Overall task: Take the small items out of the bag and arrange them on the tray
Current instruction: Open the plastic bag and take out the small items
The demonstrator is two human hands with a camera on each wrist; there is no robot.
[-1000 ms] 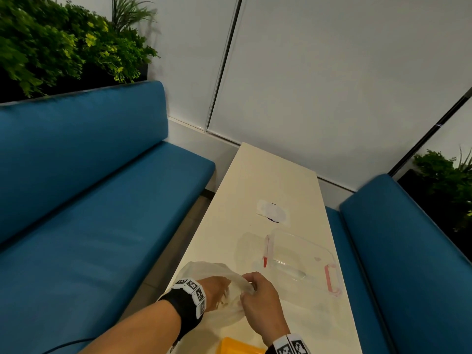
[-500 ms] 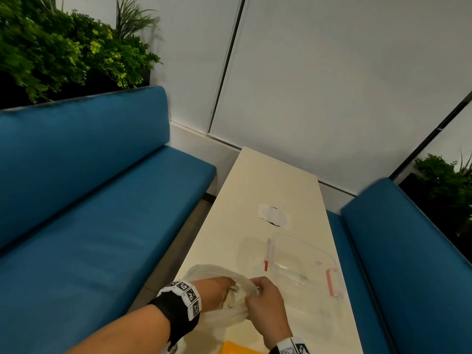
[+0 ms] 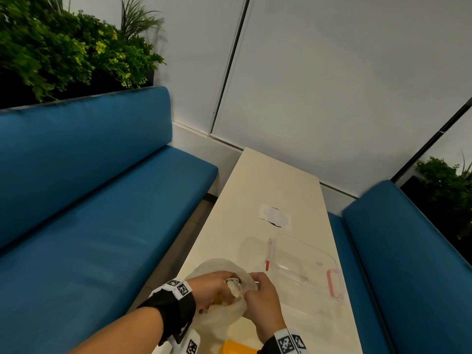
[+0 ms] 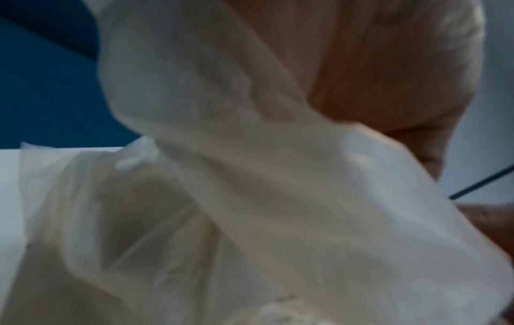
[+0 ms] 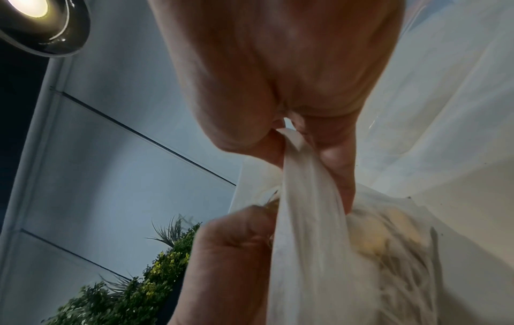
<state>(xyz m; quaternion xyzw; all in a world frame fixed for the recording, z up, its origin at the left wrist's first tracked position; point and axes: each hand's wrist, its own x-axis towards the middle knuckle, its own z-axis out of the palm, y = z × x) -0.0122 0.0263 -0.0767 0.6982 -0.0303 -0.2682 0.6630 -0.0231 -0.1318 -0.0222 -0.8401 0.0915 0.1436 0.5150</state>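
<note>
The right hand pinches a twisted strip of the thin, translucent white plastic bag between thumb and fingers, and the left hand grips the bunched mouth just beside it, knuckles curled over the film. The bag sits on the near end of the long cream table, with pale yellow lumps showing faintly through its wall. I judge it light, limp and slippery, so the twisted neck is the surest hold, since the film would probably stretch or slide elsewhere. The clear plastic tray with pink handles lies near the bag, further along the table, nothing from the bag in it. Against the frame a second ago, the hands have closed together over the neck, and the view has tipped slightly upward.
</note>
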